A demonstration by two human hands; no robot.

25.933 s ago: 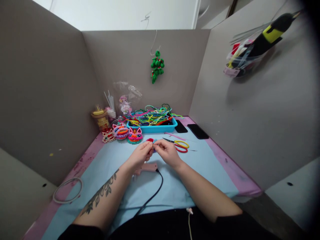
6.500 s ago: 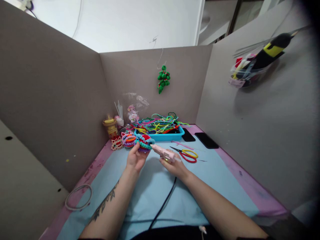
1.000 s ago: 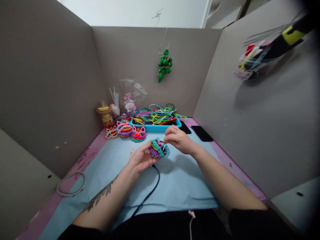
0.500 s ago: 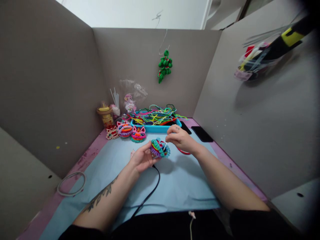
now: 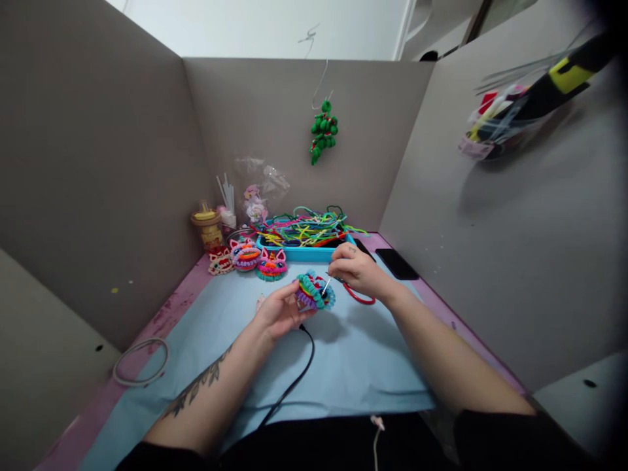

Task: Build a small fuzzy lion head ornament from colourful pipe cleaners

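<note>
- Centre of frame: the left hand [image 5: 279, 314] is clamped around the pipe-cleaner figure [image 5: 314, 292], just above the counter [image 5: 373, 353].
- The right hand [image 5: 357, 270], shifted slightly rightward, pinches a thin white stick [image 5: 326, 285] against the figure.
- The red scissors handle [image 5: 362, 299] is now uncovered beneath it.

Soft, even light is coming down from overhead, laying faint shadows on the blue mat [image 5: 353, 366] and under the hanging bag [image 5: 505, 111], which is showing blurred, while the grey partitions [image 5: 98, 163] are bowing at the edges and the right-hand corners are sinking into dark vignette.
</note>
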